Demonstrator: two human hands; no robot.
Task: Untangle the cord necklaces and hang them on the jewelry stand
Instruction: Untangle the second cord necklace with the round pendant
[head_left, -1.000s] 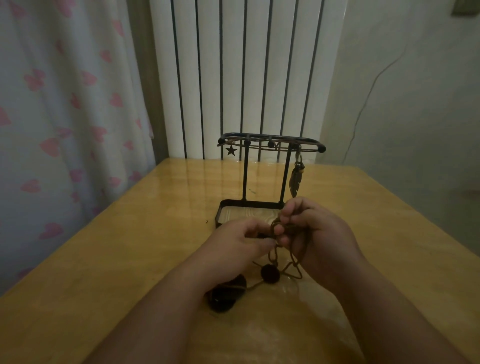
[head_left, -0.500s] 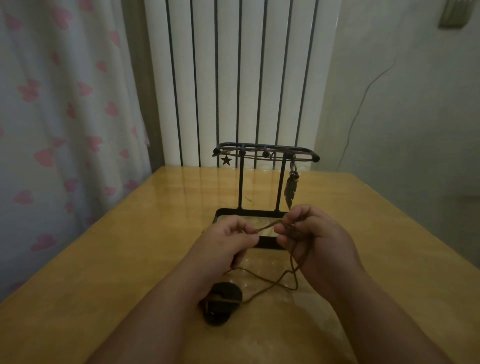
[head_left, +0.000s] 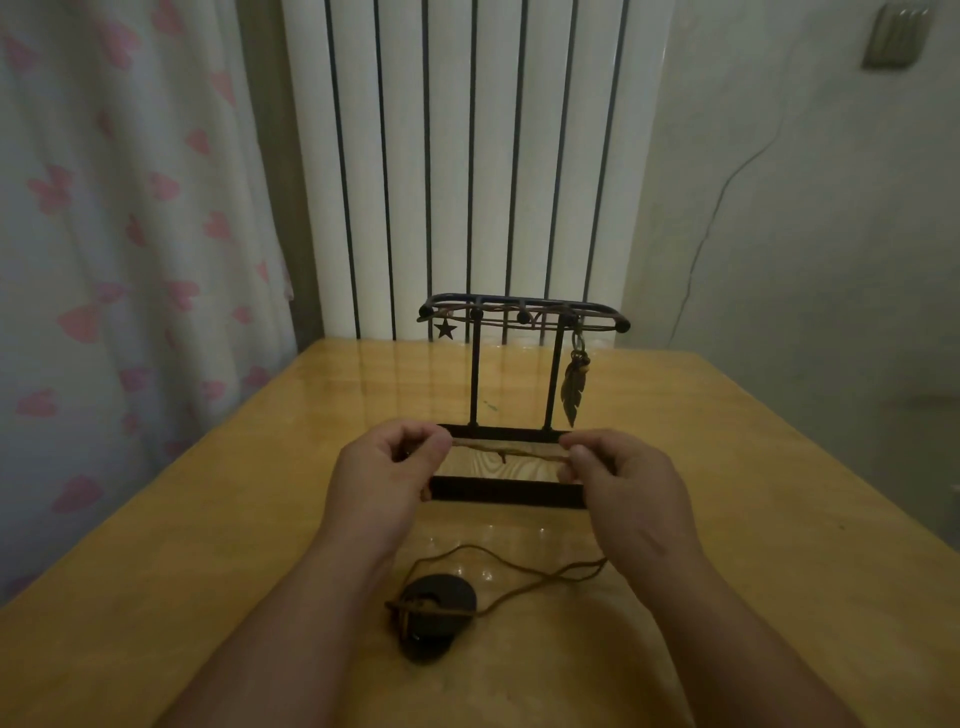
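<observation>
The person holds one cord necklace (head_left: 511, 453) stretched level in front of the jewelry stand (head_left: 524, 312), just above the stand's base tray. The left hand (head_left: 387, 467) pinches one end of the taut stretch between the thumb and curled fingers (head_left: 415, 441), and the right hand (head_left: 623, 483) pinches the other end the same way. A small knot or kink shows near the middle of the stretch. The rest of this cord trails in a loose loop onto the bench (head_left: 208, 519) on the near side of the stand. It ends at a dark round pendant (head_left: 434, 613) lying flat between the forearms.

Along the stand's top rail, cord is already draped over the pegs, with a star charm (head_left: 444, 329) hanging at its left end and a feather charm (head_left: 573, 389) at its right. Whether that is one necklace or two cannot be told.

The task looks well along: the held necklace appears free of any other cord. What seems left is to clear that small knot, if it is one, lift the pendant off the bench and hang this necklace on the rail.
</observation>
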